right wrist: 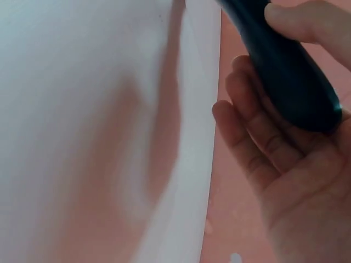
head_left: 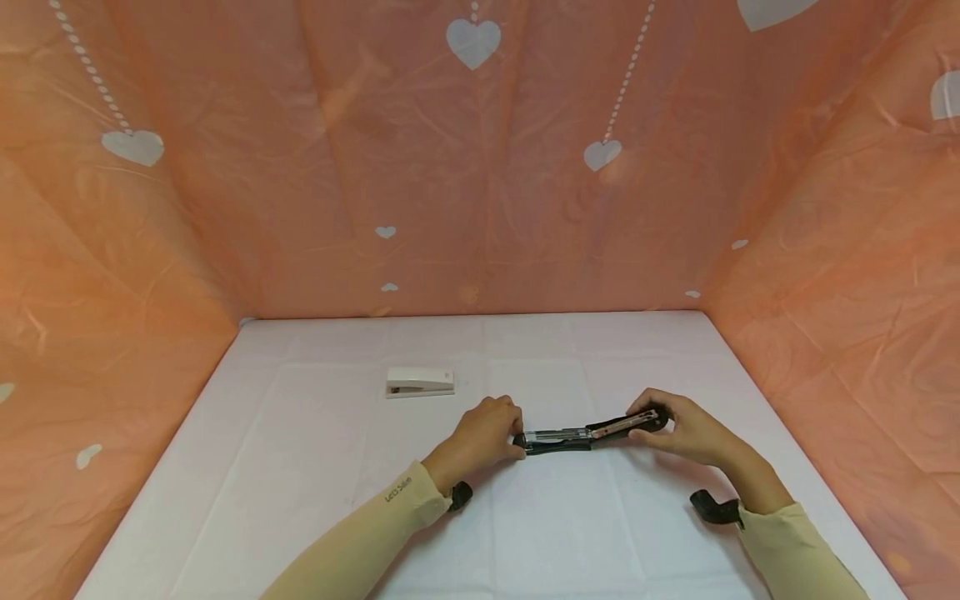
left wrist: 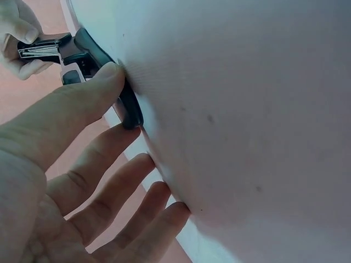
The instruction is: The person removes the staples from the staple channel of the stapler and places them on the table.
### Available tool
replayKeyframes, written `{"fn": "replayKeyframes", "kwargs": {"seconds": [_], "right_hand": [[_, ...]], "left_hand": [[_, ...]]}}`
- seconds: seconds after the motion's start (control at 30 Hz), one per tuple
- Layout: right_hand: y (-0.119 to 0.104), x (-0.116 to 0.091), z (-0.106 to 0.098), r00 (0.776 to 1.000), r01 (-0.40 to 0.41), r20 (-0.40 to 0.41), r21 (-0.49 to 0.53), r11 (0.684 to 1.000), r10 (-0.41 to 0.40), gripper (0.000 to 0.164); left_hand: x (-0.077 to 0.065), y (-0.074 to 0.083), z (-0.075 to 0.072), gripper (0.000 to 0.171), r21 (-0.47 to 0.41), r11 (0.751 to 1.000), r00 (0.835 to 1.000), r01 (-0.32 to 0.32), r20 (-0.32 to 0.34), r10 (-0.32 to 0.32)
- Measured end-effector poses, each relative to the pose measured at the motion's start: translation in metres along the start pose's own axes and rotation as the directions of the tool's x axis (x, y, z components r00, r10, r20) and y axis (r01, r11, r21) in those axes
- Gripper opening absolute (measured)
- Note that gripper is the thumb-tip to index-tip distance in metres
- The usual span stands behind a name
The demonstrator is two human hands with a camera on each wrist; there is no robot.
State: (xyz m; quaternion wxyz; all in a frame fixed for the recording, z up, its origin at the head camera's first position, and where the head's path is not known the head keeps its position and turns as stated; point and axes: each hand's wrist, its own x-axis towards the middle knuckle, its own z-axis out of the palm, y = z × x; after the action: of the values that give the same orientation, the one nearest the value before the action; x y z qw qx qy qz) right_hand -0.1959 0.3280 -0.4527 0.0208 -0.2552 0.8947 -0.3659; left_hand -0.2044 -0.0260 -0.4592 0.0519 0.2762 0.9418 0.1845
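A black stapler (head_left: 577, 435), swung wide open, stretches between both hands over the white table. My left hand (head_left: 483, 435) pinches its left end between thumb and fingers, low at the tabletop. In the left wrist view that end of the stapler (left wrist: 130, 101) lies between thumb and forefinger, while the other fingers touch the cloth. The right end is tilted up off the table, and my right hand (head_left: 686, 427) grips it. Seen from the right wrist, the rounded dark end of the stapler (right wrist: 296, 82) rests between the thumb and curled fingers.
A white stapler (head_left: 420, 382) sits farther back on the table (head_left: 315, 467), left of the hands. Orange sheeting with pale hearts (head_left: 480, 167) encloses the back and both sides. Black wrist-worn pieces (head_left: 714, 508) stick out near the cuffs.
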Motion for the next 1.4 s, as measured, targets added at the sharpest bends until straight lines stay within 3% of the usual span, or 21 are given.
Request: {"fn": "replayKeyframes", "kwargs": {"seconds": [0.3,0.43,0.53,0.6,0.73,0.87,1.1,1.4], "right_hand": [[-0.006,-0.001,-0.004,1.000,-0.020,0.002,-0.111,0.994,0.021,0.025],[-0.009,-0.001,-0.002,1.000,0.003,-0.007,-0.149,0.989,-0.004,0.026],[-0.009,0.000,-0.001,0.996,0.069,-0.044,-0.163,0.984,-0.078,0.028],[-0.009,0.002,0.001,0.984,0.143,-0.085,-0.166,0.976,-0.159,0.031],[-0.012,0.010,0.004,0.934,0.287,-0.172,-0.165,0.944,-0.314,0.039],[-0.019,0.016,0.006,0.909,0.335,-0.206,-0.159,0.929,-0.363,0.045],[-0.030,0.024,0.022,0.911,0.352,-0.193,-0.099,0.931,-0.365,0.041],[-0.039,0.032,0.048,0.946,0.300,-0.128,0.002,0.954,-0.298,0.026]], "left_hand": [[0.000,0.002,0.000,0.028,0.005,1.000,1.000,0.003,0.012,-0.003],[0.000,0.001,0.001,0.027,0.010,1.000,1.000,0.005,0.013,-0.005],[0.000,0.000,0.001,0.027,0.013,1.000,1.000,0.002,0.012,-0.002],[0.000,0.000,0.001,0.028,0.013,1.000,1.000,0.000,0.012,-0.001],[0.000,0.000,0.001,0.028,0.016,1.000,1.000,-0.002,0.014,0.001],[0.001,-0.001,0.001,0.027,0.019,1.000,1.000,-0.005,0.011,0.005],[0.000,-0.001,0.002,0.027,0.014,1.000,1.000,-0.012,0.003,0.012],[-0.003,-0.001,0.002,0.027,0.006,1.000,0.999,-0.022,-0.025,0.022]]}}
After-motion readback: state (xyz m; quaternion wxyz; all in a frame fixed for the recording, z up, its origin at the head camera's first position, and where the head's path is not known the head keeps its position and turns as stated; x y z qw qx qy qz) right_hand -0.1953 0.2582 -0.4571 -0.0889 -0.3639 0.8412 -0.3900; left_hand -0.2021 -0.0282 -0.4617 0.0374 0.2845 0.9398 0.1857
